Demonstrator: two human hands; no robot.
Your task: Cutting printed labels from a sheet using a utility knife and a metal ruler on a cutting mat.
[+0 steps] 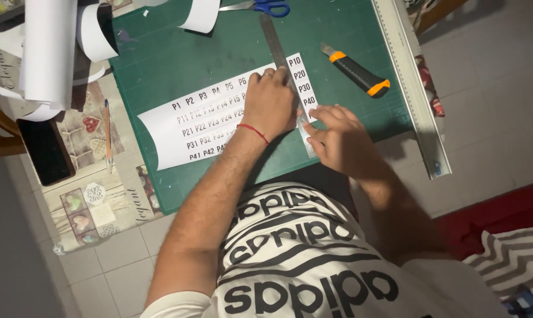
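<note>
A white printed sheet (184,126) with rows of labels lies on a green cutting mat (178,59). A short steel ruler (274,38) lies across the sheet's right part. My left hand (270,101) presses flat on the sheet and the ruler, a red string around its wrist. My right hand (336,141) rests at the ruler's near end, fingertips touching the sheet's right edge. It holds nothing that I can see. An orange and black utility knife (356,73) lies on the mat, to the right of the ruler and apart from both hands.
Blue-handled scissors (265,7) lie at the mat's far edge. A long metal straightedge (413,88) runs along the mat's right side. Curled white paper rolls (51,53), a pencil (108,135) and a black phone (45,150) lie left on the patterned tablecloth. Tiled floor surrounds.
</note>
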